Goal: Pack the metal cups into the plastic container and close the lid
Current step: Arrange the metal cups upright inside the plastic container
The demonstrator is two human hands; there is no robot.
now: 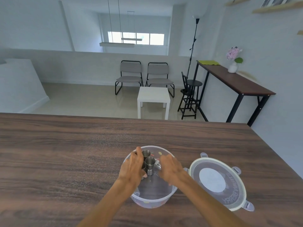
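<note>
A round clear plastic container (pixel 151 201) stands on the wooden table near its front edge. Inside it stand small metal cups (pixel 150 163), upright and close together. My left hand (pixel 133 166) reaches into the container and curls around the cups on their left side. Over the container's right half, my right hand (pixel 170 169) has its fingers bent around a lying metal cup (pixel 157 165), partly hidden. The round lid (pixel 218 182), with several clip tabs, lies flat on the table just right of the container.
The dark wooden table (pixel 65 161) stretches far to the left and back. Beyond its far edge are a white side table (pixel 153 97), two grey chairs (pixel 129 74), a black stool (pixel 191 95) and a long console table (pixel 237 82).
</note>
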